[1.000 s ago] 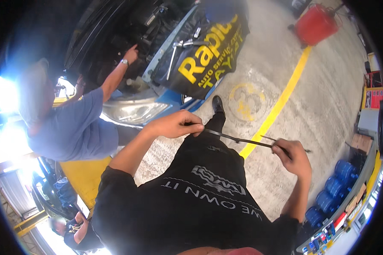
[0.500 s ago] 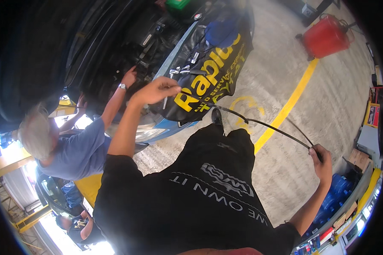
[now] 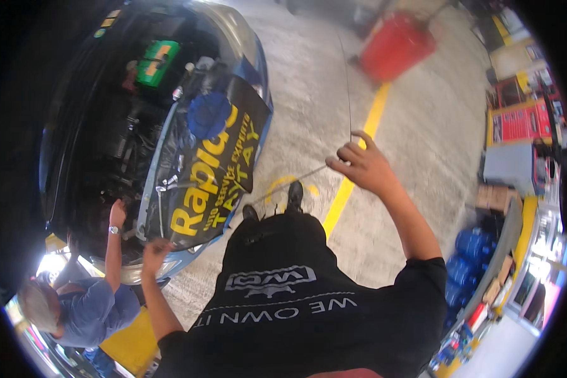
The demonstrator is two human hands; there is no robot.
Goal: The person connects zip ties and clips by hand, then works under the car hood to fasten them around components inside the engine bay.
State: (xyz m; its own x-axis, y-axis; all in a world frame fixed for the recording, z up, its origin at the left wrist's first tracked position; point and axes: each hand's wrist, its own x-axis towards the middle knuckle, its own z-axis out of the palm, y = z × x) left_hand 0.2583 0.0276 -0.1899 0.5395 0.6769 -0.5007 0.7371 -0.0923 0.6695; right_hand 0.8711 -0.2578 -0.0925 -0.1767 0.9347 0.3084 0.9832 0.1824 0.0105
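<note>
Thin dark strip (image 3: 312,173) sits above the floor (image 3: 296,82), held in the right hand's (image 3: 353,157) curled fingers. Draped car fender (image 3: 198,173) and co-worker (image 3: 91,315) flank left; red tank (image 3: 397,44) stands ahead. Strip: slender, two lengths diverging. Left hand (image 3: 157,253) near fender; grip indeterminable.

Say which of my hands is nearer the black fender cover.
Your left hand, close by the fender cover; your right hand is farther off, holding a thin strip.

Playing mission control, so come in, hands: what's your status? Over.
Right hand pinching thin dark strip. Left hand by edge of black cover, grip unclear. Possibly in the way: co-worker's arm over engine bay.
</note>
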